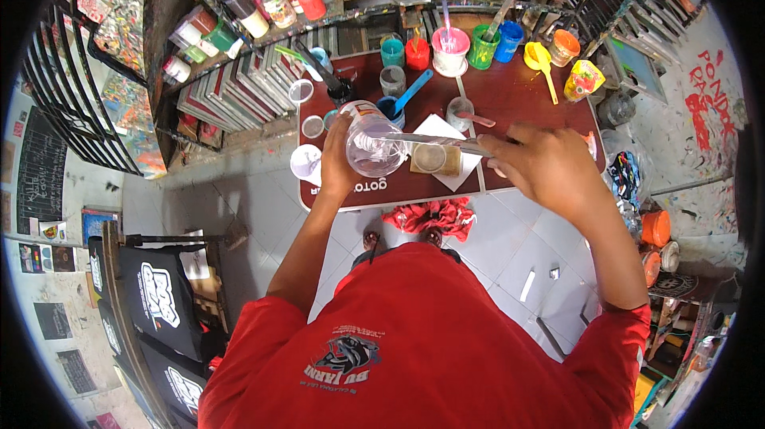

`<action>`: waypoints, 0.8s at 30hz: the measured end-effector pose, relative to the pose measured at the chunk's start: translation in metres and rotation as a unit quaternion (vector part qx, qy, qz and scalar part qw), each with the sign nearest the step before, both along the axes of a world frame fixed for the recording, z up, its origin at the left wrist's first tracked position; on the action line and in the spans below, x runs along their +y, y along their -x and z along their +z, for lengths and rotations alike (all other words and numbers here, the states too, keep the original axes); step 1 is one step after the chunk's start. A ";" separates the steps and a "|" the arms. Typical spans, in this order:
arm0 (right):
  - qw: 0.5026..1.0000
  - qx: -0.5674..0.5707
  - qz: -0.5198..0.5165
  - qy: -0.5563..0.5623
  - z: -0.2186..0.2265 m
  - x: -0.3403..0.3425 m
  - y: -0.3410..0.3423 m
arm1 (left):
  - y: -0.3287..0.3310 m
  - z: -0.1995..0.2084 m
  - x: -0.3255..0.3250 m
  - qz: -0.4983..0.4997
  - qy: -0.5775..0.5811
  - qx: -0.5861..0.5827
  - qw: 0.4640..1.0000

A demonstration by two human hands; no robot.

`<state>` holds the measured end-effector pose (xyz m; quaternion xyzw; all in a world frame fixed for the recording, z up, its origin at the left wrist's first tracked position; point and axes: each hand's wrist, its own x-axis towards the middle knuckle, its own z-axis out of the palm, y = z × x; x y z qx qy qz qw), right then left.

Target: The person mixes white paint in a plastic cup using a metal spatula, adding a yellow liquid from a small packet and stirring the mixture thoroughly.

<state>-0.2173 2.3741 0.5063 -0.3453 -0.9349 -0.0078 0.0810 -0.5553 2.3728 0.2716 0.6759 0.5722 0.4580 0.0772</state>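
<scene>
Tilted in my left hand (338,162) is a clear plastic jar (374,160), its wide mouth turned toward me and whitish streaks inside. My right hand (546,162) grips one end of a long, thin, flat grey stick-like tool (438,140). The tool's other end reaches into the jar's mouth. Below the tool, a tan block (448,162) with a round clear lid (429,158) on it rests on white paper (456,180). Beside my left hand stands a white cup (304,163). A blue spatula (414,91) leans in a dark blue pot (389,112) just beyond the jar.
Along the far side of the dark red table (526,110) stand several paint pots, among them a pink one (451,45), a green one (483,50) and a yellow one (535,56). Shelves (343,11) of containers rise behind. A red cloth (434,218) lies below the near edge.
</scene>
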 end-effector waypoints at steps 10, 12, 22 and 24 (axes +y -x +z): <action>0.986 0.065 -0.016 -0.152 0.057 -0.061 -0.012 | 0.001 0.115 0.027 0.080 -0.223 0.021 0.971; 0.982 0.106 -0.026 -0.153 0.059 -0.066 -0.009 | 0.001 0.135 0.031 0.069 -0.267 0.054 0.960; 0.952 0.281 -0.004 0.125 0.039 -0.045 0.007 | -0.006 0.192 0.045 0.022 -0.355 0.090 0.930; 0.896 0.336 -0.014 0.288 0.042 -0.039 0.005 | -0.005 0.192 0.048 0.014 -0.363 0.057 0.930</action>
